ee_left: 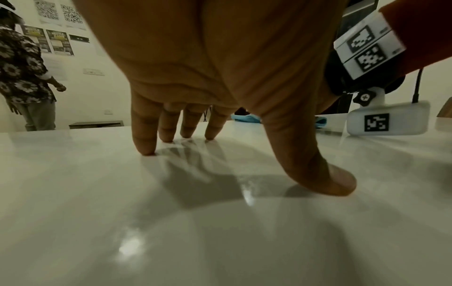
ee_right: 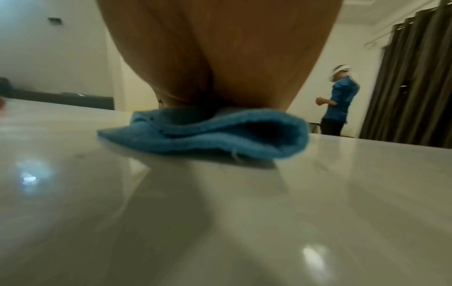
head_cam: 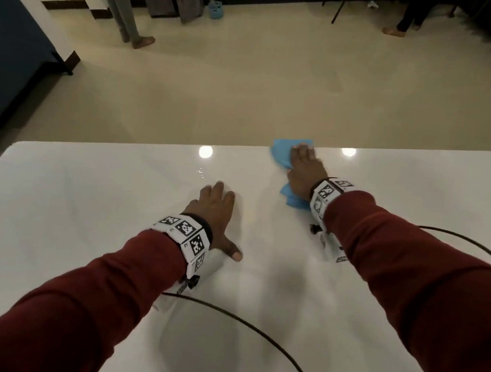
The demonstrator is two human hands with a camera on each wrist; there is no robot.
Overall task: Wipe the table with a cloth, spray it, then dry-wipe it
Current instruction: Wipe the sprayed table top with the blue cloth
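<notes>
A glossy white table fills the lower head view. My right hand lies flat on a blue cloth at the table's far edge, fingers straight, pressing it down. In the right wrist view the cloth is folded and bunched under the palm. My left hand rests nearer the middle of the table with fingers spread and straight. Its fingertips and thumb touch the bare surface and hold nothing. A blue spray bottle stands far off on the floor by the wall.
A black cable loops over the near part of the table and another runs off to the right. Beige floor lies beyond the far edge. One person stands at the back left, another by dark curtains on the right.
</notes>
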